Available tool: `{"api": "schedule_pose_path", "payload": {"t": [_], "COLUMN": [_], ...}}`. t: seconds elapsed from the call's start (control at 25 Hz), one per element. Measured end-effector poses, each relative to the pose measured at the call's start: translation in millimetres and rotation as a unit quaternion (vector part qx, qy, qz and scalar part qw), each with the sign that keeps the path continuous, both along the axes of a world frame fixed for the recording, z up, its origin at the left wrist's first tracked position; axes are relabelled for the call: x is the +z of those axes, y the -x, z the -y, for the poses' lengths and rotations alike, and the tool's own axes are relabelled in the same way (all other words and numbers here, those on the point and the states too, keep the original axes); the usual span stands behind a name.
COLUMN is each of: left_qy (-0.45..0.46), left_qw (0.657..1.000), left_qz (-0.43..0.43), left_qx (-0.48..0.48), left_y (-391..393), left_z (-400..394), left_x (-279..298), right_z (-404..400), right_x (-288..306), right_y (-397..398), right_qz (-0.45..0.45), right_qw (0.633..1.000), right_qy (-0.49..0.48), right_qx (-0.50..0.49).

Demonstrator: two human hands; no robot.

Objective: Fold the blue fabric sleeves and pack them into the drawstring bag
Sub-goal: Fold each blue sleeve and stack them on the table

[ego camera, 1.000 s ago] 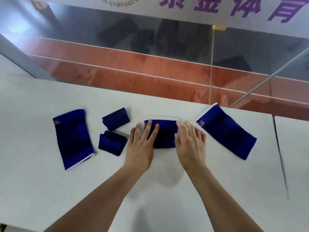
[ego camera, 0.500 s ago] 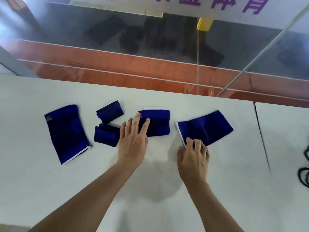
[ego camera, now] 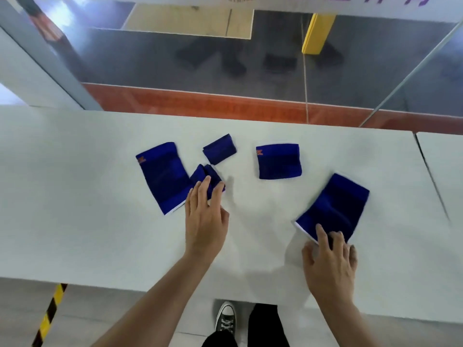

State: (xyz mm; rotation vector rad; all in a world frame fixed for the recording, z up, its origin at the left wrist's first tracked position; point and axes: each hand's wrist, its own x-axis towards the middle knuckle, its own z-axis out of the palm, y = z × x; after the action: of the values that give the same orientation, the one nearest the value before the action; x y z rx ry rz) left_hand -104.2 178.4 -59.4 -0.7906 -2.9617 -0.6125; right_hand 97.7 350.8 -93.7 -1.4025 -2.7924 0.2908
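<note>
Several blue fabric sleeves lie on the white table. A flat unfolded sleeve is at the left. A small folded sleeve sits behind another small folded sleeve, and my left hand rests its fingertips on the nearer one. A half-folded sleeve lies in the middle. My right hand presses its fingertips on the near white-edged end of a flat sleeve at the right. No drawstring bag is in view.
The table's far edge meets a glass barrier with a red floor strip behind it. A seam splits off a second table at the right. My shoe and black-and-yellow floor tape show below the near edge.
My right hand has dragged the right flat sleeve nearer to me. My left hand left the half-folded middle sleeve and moved left onto the small folded one. The camera tilted down.
</note>
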Motion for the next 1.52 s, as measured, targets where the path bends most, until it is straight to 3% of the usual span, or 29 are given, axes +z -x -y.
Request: {"api": "schedule_pose_path", "payload": {"t": [0.12, 0.28, 0.44, 0.56, 0.64, 0.72, 1.0, 1.12, 1.28, 1.44, 1.52], "left_qy": [-0.009, 0.047, 0.031, 0.022, 0.041, 0.075, 0.112, 0.099, 0.017, 0.067, 0.129], "left_qw": [0.998, 0.992, 0.987, 0.995, 0.992, 0.987, 0.987, 0.976, 0.957, 0.984, 0.977], "left_qz": [0.059, 0.103, 0.123, 0.091, 0.104, 0.116, 0.095, 0.148, 0.252, 0.125, 0.133], "left_qx": [0.029, -0.063, -0.101, -0.023, 0.062, 0.082, -0.066, -0.125, -0.146, -0.107, -0.104], "left_y": [7.7, 6.9, 3.5, 13.6, 24.6, 25.2, -63.7, -95.2, -95.4, -57.3, -45.5], "left_z": [20.2, 20.0, 14.0, 34.0, 57.0, 80.8, 105.4, 101.7, 86.6, 76.6, 73.6], "left_x": [-10.2, -21.8, -16.6, -16.3, -20.5, -24.4, -12.1, -5.6, 7.3, 1.7, -1.0], "right_z": [12.7, 20.8, 25.2, 26.7, 32.6, 48.8, 117.3, 131.8, 130.2, 124.1, 119.5], "right_x": [-1.7, -1.1, 2.2, 6.2, 10.9, 15.1, 12.3, 9.2, 10.0, 11.9, 12.7], "right_y": [-8.5, -13.8, -14.7, -12.1, -5.3, 6.6, 46.9, 41.4, 21.4, 3.9, -5.2], "right_qz": [0.008, -0.005, -0.004, -0.025, -0.056, -0.088, -0.101, -0.082, -0.078, -0.081, -0.081], "right_qw": [1.0, 1.0, 1.0, 0.999, 0.998, 0.996, 0.982, 0.979, 0.985, 0.988, 0.989], "right_qy": [-0.009, -0.013, -0.004, -0.017, -0.022, -0.015, 0.06, 0.073, 0.066, 0.069, 0.077], "right_qx": [-0.009, -0.009, -0.016, -0.016, -0.01, 0.014, 0.144, 0.171, 0.141, 0.114, 0.1]}}
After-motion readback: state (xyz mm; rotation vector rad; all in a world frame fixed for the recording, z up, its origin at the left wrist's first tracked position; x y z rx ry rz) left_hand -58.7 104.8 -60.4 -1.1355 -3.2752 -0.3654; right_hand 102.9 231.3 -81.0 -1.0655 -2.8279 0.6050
